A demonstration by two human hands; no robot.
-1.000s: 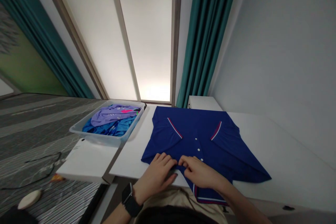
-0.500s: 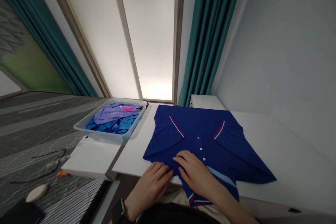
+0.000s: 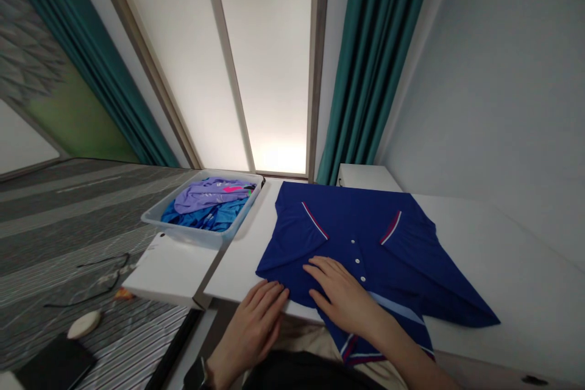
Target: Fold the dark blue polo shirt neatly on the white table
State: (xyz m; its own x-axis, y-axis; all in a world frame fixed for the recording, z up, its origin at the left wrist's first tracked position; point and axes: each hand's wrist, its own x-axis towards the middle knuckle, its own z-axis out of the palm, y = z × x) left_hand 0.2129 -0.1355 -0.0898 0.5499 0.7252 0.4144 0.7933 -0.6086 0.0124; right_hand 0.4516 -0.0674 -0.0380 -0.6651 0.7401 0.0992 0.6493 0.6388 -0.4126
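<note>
A dark blue polo shirt (image 3: 361, 213) lies spread on the white table (image 3: 461, 231), its button placket facing up. Red and white trim edges its two folded-in sleeves, and its collar end hangs over the table's front edge. My right hand (image 3: 342, 295) rests flat on the shirt, left of the white buttons, with the fingers apart. Farther left, my left hand (image 3: 258, 317) lies with outstretched fingers at the shirt's lower left edge, by the table's front. It grips nothing that I can see; its thumb is partly hidden.
At the left, a clear plastic bin (image 3: 192, 234) holds purple and blue clothes (image 3: 212, 195). A white box (image 3: 171, 274) sits in front of it. On the dark floor are a black cord (image 3: 119, 277) and a pale oval object (image 3: 85, 324). A white cabinet (image 3: 368, 177) stands behind the table.
My left hand has slid left along the shirt's edge, away from my right hand, and its fingers have straightened. The view has shifted slightly left. The shirt lies much the same.
</note>
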